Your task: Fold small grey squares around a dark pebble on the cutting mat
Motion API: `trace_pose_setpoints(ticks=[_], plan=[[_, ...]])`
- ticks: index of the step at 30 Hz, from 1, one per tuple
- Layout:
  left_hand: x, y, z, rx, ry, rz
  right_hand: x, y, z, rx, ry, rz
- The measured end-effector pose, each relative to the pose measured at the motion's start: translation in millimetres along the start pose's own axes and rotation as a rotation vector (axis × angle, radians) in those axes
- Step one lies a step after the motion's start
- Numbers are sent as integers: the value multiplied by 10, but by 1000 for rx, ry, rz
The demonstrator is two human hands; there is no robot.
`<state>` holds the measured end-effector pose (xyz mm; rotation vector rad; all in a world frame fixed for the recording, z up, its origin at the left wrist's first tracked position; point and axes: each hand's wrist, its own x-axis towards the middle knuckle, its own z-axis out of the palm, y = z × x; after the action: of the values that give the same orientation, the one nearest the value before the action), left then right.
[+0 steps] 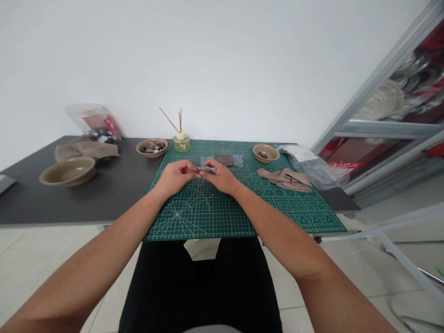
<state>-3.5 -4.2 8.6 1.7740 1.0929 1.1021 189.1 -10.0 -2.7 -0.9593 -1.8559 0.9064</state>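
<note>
Over the green cutting mat, my two hands meet close together. My left hand is closed in a pinch, its thumb and fingertips around something small and dark that I cannot make out. My right hand has its fingers closed on a small grey piece of cloth, which sticks out toward the left fingertips. Just behind the hands lies a small brown block with clear bluish plastic at its side.
Left of the hands stand a bowl of stones, a reed diffuser, a large bowl, a brown cloth and a tipped jar. To the right are a bowl, a crumpled cloth and a plastic bag.
</note>
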Motion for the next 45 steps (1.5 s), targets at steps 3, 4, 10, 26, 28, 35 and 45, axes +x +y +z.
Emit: trace_pose_setpoints(ticks=[3, 4, 10, 26, 28, 35, 45], plan=[[1, -1, 0, 25, -2, -8, -3, -13, -15, -6, 14, 14], [2, -2, 1, 32, -7, -9, -4, -17, -21, -14, 24, 12], [9, 11, 8, -11, -12, 0, 11, 26, -9, -43, 130, 39], [19, 23, 8, -193, 95, -1, 8, 70, 24, -232, 51, -2], [20, 24, 8, -186, 82, -21, 10, 35, 17, -292, 108, -77], [1, -24, 24, -91, -45, -59, 2, -43, 4, -120, 108, -25], [-52, 26, 23, 190, -110, 65, 59, 106, 27, 211, -17, 135]])
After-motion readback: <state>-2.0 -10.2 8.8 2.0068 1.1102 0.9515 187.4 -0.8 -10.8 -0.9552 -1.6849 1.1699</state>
